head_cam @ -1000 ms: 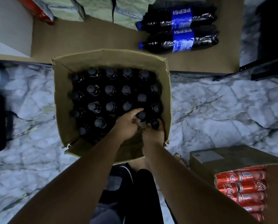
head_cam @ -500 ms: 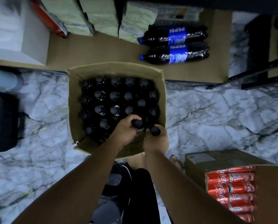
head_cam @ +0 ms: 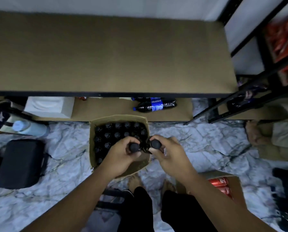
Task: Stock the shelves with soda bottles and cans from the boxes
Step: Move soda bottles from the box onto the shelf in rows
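Above box (head_cam: 118,118), left hand (head_cam: 121,154), right hand (head_cam: 168,153) grip bottles (head_cam: 134,147), now lifted out.

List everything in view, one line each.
cardboard box: one, brown, on floor, centre
boxed bottles: many, dark, upright inside the cardboard box
left bottle: one, dark, held above the box
right bottle: one, dark, held beside it
Pepsi bottles: at least two, blue-labelled, lying on bottom shelf
upper shelf: one, brown, across top
red cans: several, carton at lower right
black case: one, floor, left
left hand: grips left bottle
right hand: grips right bottle
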Available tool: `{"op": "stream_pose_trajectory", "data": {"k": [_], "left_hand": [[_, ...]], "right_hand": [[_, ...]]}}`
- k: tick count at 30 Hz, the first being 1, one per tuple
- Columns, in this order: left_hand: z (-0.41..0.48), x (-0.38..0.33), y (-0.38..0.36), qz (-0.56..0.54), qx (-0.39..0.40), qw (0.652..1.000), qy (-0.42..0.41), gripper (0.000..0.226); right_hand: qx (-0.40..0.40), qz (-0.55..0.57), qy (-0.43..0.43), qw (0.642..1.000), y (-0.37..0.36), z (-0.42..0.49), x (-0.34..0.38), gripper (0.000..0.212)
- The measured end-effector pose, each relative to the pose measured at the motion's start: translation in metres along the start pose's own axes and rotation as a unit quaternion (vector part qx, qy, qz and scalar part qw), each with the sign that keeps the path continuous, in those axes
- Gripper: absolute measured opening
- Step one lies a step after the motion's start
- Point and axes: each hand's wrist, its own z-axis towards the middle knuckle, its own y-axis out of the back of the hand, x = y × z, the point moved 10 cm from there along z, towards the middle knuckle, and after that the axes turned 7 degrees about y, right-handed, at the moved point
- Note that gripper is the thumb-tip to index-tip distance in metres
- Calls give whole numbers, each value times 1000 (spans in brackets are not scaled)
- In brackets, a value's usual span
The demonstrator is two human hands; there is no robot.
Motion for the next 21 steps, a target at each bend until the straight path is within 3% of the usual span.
{"op": "stream_pose_trajectory", "data": {"k": [6,9,21], "left_hand": [[-89,-156,38,57,-3,987,-150,28],[-128,-226,53,73,-6,973,-218,28],[-222,-434,104,37,-12,927,-372,16]], "right_hand": [[-92,19,117,989,129,-24,125,21],[-87,0,148,985,181,-34,176,12],[-222,-53,270,935,359,-81,330,8]]}}
